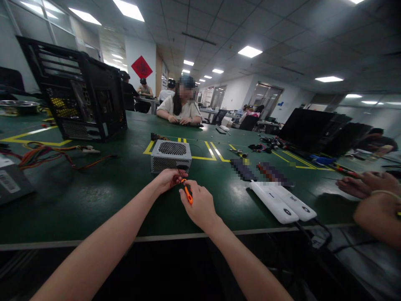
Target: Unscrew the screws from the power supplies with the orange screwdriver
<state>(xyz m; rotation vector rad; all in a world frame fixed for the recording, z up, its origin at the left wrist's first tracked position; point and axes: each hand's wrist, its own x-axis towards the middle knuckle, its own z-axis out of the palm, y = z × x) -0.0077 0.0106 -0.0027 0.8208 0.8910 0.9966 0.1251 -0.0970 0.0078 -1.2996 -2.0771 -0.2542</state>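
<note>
A silver computer power supply unit (171,156) sits on the green table in front of me, its perforated fan grille facing up. My left hand (170,179) is closed at its near right corner, fingertips pinched together by the dark socket; whatever they hold is too small to make out. Close beside it, my right hand (200,205) grips an orange-and-black screwdriver (188,193) by the handle. The screwdriver points towards the left fingertips and the unit's near face. Its tip is hidden among the fingers.
A black computer case (81,92) stands at the left, near loose coloured cables (69,156) and another grey unit (12,179). Two white power banks (278,202) lie right of me. A co-worker's hands (366,184) are at far right; another person (181,104) sits opposite.
</note>
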